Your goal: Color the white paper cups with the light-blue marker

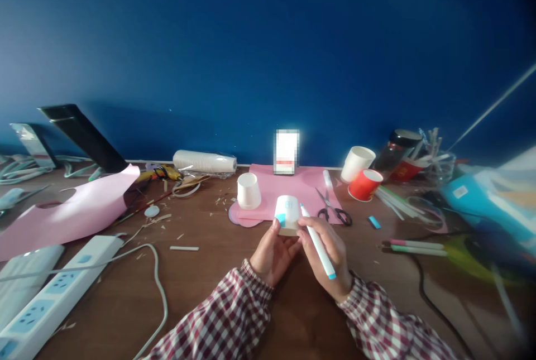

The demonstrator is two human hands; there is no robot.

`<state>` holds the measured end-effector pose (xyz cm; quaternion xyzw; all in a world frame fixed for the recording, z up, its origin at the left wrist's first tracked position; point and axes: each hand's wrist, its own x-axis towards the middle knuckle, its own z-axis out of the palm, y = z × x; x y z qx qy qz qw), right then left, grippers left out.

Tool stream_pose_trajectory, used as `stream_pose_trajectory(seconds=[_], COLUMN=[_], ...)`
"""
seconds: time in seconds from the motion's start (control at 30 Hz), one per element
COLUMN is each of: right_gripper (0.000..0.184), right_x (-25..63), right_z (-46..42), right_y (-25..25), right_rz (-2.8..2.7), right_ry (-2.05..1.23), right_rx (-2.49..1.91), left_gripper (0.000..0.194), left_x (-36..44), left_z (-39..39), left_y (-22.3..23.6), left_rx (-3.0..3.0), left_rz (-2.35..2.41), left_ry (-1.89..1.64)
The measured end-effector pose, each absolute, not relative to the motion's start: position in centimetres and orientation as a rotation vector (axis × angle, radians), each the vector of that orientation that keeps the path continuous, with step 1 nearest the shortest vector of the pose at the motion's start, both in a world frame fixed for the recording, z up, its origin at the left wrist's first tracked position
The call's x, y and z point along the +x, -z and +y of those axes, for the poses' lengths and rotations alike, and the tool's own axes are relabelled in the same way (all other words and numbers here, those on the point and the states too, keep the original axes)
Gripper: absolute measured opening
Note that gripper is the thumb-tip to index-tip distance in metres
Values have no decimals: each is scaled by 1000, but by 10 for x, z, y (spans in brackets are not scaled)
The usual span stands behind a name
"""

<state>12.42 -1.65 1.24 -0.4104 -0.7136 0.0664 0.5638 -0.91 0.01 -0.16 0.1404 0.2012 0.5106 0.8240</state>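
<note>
Left hand [267,257]: pinching white cup [290,208], rim nearward.
Right hand [337,254]: pinching marker [320,247], tip beside cup.
Progress, as judged: small blue marks present; remaining visible wall plain.
Beyond: second white cup [249,191], contents hidden.
Far right: clear container [446,169], holding stick-like pieces.
Far left: stacked cups [205,162], clear-wrapped.

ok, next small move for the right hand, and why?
Probably ease the marker left, over the cup: its blue tip sits uncapped by the cup's right edge, the right hand holds it pen-style, and the left hand supports the cup.
</note>
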Motion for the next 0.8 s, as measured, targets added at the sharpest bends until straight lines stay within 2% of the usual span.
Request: stream_pose_trajectory(seconds=[0.2, 0.3, 0.43, 0.67, 0.8], right_gripper=[20, 11, 6, 6, 9], right_x=[131, 132, 129, 126, 126], right_z=[-23, -24, -25, -30, -32], right_y=[-19, -22, -26, -25, -26], right_rz=[-1572, -1473, -1467, -1499, -1524], right_ry=[-303, -349, -424, -544, -570], right_rx=[-1057, -1061, -1079, -1065, -1059], left_gripper=[31, 30, 37, 63, 65], left_x=[-13, -14, -14, -14, -12], left_z=[0, 0, 1, 3, 5], left_y=[-2, -1, 1, -7, -9], left_rx=[276, 264, 245, 184, 167], left_rz=[413, 406, 407, 461, 520], left_ry=[-1101, -1105, -1122, -1074, -1095])
